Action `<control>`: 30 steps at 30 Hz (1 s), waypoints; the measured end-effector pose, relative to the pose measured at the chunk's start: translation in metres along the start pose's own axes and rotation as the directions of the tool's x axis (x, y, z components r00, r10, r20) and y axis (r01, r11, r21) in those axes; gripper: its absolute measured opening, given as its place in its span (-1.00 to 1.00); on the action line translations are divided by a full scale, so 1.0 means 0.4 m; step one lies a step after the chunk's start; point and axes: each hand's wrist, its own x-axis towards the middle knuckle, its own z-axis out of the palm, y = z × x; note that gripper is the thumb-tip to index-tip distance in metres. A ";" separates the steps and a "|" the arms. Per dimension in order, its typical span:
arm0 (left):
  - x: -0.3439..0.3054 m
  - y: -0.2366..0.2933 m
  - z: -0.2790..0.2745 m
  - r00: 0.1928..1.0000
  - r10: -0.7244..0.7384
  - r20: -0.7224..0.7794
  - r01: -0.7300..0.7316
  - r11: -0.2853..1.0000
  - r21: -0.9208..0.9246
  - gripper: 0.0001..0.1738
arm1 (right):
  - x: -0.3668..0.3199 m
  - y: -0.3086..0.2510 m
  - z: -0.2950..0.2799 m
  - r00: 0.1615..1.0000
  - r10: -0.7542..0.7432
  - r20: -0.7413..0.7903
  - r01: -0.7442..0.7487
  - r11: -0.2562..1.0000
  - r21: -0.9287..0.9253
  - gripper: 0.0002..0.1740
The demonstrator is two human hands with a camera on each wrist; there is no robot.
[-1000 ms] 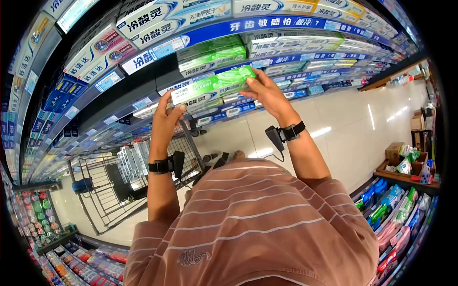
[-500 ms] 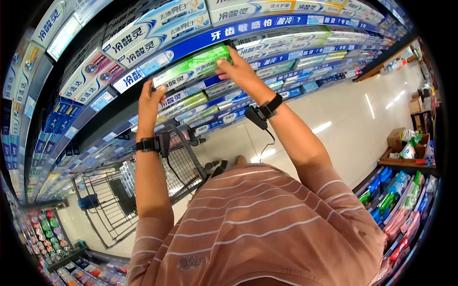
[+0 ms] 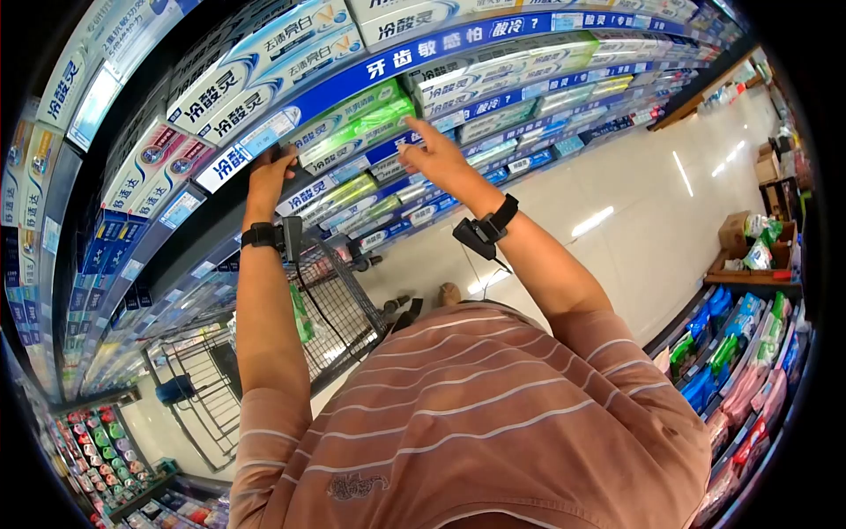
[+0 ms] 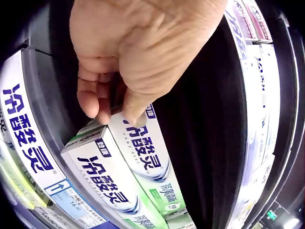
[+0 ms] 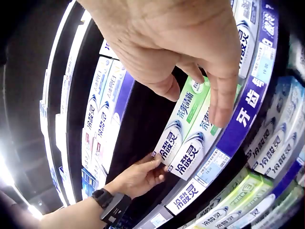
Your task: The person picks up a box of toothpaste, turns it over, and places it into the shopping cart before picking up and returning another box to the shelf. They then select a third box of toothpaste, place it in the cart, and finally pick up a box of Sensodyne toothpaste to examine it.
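Two stacked green-and-white toothpaste boxes sit on a shelf under a blue strip; the upper toothpaste box (image 3: 348, 110) lies farther in than the lower toothpaste box (image 3: 357, 134). At their left end, my left hand (image 4: 143, 47) pinches the upper box's end, its thumb on the front and curled fingers by the corner. My right hand (image 3: 438, 161) is at the opposite end with its index finger reaching to the boxes. In the right wrist view, the right hand's fingers (image 5: 221, 98) extend over the front faces, and its thumb stands apart.
More toothpaste boxes (image 3: 264, 75) fill the shelf above, and price labels (image 3: 273, 130) line the edges. Below left stands a wire shopping cart (image 3: 339, 300) with a green item (image 3: 301, 313) in it. Packaged goods (image 3: 731, 353) line a shelf at the right.
The green toothpaste box has gone from both hands in front of the shelf onto the shelf. Both hands have moved left and inward; the right hand's grip has loosened.
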 end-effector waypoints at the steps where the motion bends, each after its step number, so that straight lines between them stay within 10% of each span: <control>1: 0.011 -0.004 0.005 1.000 0.004 -0.007 -0.004 1.000 0.011 -0.46 | 0.001 0.021 0.001 1.000 0.001 -0.002 -0.001 1.000 0.016 -0.24; 23: 0.015 0.050 0.011 0.989 -0.145 -0.006 0.144 0.984 0.108 -0.43 | -0.066 0.056 0.013 0.987 0.143 0.073 -0.153 0.977 0.150 -0.28; 30: -0.098 -0.051 0.006 0.986 0.026 -0.166 -0.054 0.984 -0.170 -0.49 | -0.093 0.092 0.043 0.970 0.216 0.109 -0.228 0.968 0.109 -0.35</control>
